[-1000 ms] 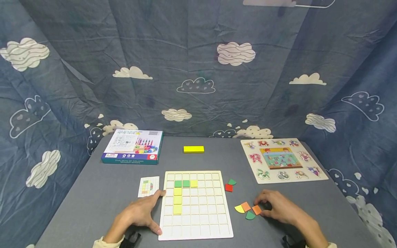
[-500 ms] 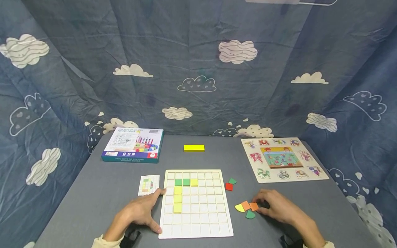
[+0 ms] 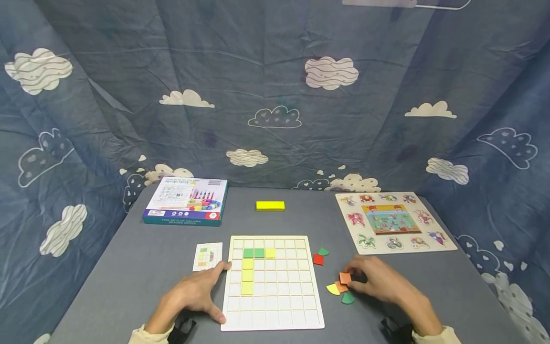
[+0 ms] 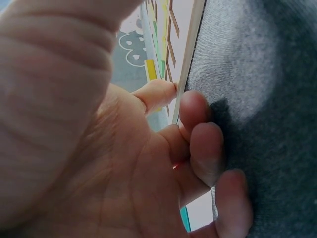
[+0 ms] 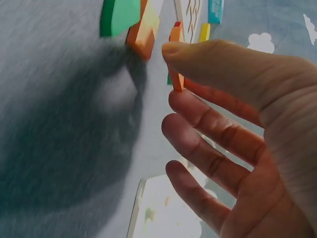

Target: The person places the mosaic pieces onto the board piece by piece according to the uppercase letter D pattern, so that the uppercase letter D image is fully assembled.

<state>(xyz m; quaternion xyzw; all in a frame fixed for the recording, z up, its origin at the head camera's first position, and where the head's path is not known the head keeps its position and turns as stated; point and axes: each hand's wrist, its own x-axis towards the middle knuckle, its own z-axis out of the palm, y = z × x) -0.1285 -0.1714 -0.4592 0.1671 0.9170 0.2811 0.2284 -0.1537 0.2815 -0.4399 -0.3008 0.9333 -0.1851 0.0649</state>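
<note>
My right hand (image 3: 380, 279) pinches an orange square tile (image 3: 345, 277) between thumb and fingers, tilted up off the table; the right wrist view shows this tile (image 5: 177, 74) edge-on. Beneath and around it lie another orange tile (image 3: 340, 287), a yellow quarter-circle tile (image 3: 332, 289) and a green quarter-circle tile (image 3: 348, 298). My left hand (image 3: 193, 294) rests at the left edge of a white grid board (image 3: 275, 306), thumb by the lower corner and index finger higher up. On the board, two green squares (image 3: 253, 253) and several yellow squares (image 3: 247, 275) fill cells.
A red square tile (image 3: 318, 259) and a green quarter-circle (image 3: 323, 251) lie right of the board. A pattern card (image 3: 208, 257) lies to its left. Farther back are a boxed set (image 3: 185, 200), a yellow block (image 3: 270, 206) and a picture puzzle board (image 3: 353, 231).
My right hand has slid the orange tile leftward along the table to the other orange one, then raised it. The left hand has stayed at the board's edge.
</note>
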